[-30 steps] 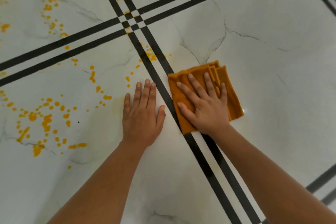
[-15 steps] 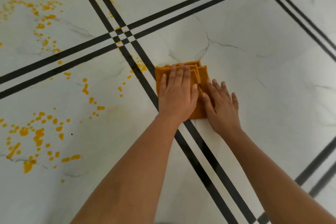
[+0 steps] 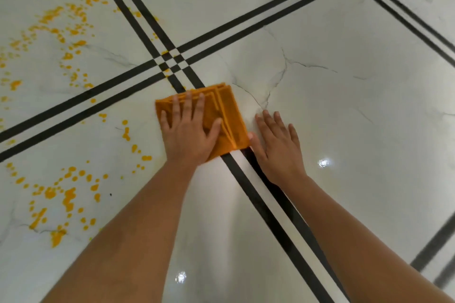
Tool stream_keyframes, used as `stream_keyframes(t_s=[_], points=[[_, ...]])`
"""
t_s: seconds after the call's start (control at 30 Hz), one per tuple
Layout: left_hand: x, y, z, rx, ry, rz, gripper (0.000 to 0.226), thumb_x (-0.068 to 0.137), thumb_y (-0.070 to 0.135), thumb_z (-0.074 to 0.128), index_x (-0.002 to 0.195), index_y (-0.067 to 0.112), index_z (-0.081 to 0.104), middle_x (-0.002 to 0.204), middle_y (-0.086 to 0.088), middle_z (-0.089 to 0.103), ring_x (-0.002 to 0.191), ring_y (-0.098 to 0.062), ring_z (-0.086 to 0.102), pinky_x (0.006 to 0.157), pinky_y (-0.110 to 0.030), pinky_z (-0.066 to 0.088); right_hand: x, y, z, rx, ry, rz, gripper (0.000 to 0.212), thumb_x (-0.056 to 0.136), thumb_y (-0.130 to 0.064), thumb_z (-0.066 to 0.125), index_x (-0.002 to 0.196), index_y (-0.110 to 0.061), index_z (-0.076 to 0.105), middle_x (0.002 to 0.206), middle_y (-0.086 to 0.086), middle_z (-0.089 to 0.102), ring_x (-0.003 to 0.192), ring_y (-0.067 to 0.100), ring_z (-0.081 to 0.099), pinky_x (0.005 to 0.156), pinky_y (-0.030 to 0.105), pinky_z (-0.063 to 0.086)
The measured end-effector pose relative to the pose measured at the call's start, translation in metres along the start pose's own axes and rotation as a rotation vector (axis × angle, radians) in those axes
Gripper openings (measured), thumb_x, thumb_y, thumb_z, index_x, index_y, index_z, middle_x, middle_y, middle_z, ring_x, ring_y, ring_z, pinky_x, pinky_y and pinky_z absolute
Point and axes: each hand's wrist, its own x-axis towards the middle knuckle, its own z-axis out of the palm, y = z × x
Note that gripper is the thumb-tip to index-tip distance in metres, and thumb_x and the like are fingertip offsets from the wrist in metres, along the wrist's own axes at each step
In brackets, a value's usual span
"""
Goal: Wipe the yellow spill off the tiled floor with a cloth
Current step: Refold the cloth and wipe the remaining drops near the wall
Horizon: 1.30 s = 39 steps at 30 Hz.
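Observation:
A folded orange cloth [image 3: 227,110] lies flat on the white marble-look floor, across the black double stripe just below the stripe crossing. My left hand [image 3: 189,130] presses down on the cloth with straight, spread fingers. My right hand [image 3: 278,145] rests flat on the bare tile just right of the cloth, its thumb at the cloth's lower right corner. Yellow spill drops [image 3: 66,194] are scattered over the tiles to the left, with more yellow drops [image 3: 61,19] at the upper left and a few yellow drops [image 3: 126,133] close to the cloth's left side.
Black double stripes [image 3: 270,219] cross the floor in a grid, meeting at a checkered crossing [image 3: 170,61] above the cloth. Thin grey veins [image 3: 278,81] run through the tile to the right. Ceiling light glares show on the glossy tile near my arms.
The cloth passed from my right hand to my left hand. It has slid left over the black stripe, and my right hand now lies on bare tile beside it.

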Motion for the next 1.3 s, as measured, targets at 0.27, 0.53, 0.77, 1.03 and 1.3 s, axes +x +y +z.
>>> stream_keyframes(t_s=[0.27, 0.53, 0.77, 1.03, 1.3], points=[[0.028, -0.029, -0.013, 0.021, -0.046, -0.091, 0.084, 0.078, 0.075, 0.01, 0.149, 0.031, 0.006, 0.158, -0.007, 0.005, 0.143, -0.034, -0.003, 0.112, -0.058, 0.0, 0.013, -0.031, 0.028, -0.024, 0.102, -0.017, 0.065, 0.091, -0.053, 0.005, 0.148, -0.026, 0.02, 0.157, -0.003, 0.013, 0.144, 0.015, 0.0, 0.113, 0.037, -0.003], [0.05, -0.046, -0.016, 0.079, -0.099, 0.098, 0.085, 0.072, 0.082, 0.004, 0.147, 0.042, 0.001, 0.158, -0.007, 0.001, 0.143, -0.037, -0.005, 0.108, -0.063, -0.001, 0.016, -0.034, 0.027, -0.085, 0.083, 0.024, 0.061, 0.093, -0.055, 0.009, 0.147, -0.029, 0.017, 0.156, -0.007, 0.013, 0.143, 0.011, -0.001, 0.114, 0.034, -0.004], [0.05, -0.057, -0.013, 0.107, -0.073, 0.185, 0.084, 0.073, 0.082, 0.005, 0.147, 0.042, 0.003, 0.158, -0.007, 0.003, 0.143, -0.036, -0.003, 0.108, -0.062, -0.001, 0.019, -0.032, 0.03, -0.09, 0.054, 0.045, 0.062, 0.091, -0.059, 0.003, 0.146, -0.032, 0.005, 0.153, -0.014, 0.0, 0.143, 0.008, -0.009, 0.115, 0.032, -0.008], [0.041, -0.053, -0.011, 0.092, -0.059, 0.223, 0.083, 0.074, 0.081, 0.011, 0.147, 0.042, 0.006, 0.158, -0.007, 0.008, 0.143, -0.038, 0.001, 0.108, -0.061, -0.001, 0.018, -0.033, 0.029, -0.083, 0.051, 0.054, 0.06, 0.092, -0.059, 0.006, 0.146, -0.033, 0.007, 0.153, -0.012, 0.003, 0.143, 0.01, -0.005, 0.115, 0.03, -0.009], [0.048, -0.05, -0.011, 0.081, -0.065, 0.178, 0.083, 0.074, 0.081, 0.009, 0.147, 0.042, 0.005, 0.158, -0.006, 0.006, 0.143, -0.036, 0.0, 0.109, -0.061, -0.003, 0.018, -0.035, 0.026, -0.086, 0.037, 0.054, 0.064, 0.087, -0.061, 0.002, 0.145, -0.034, 0.003, 0.153, -0.014, -0.001, 0.142, 0.007, -0.009, 0.115, 0.03, -0.009]])
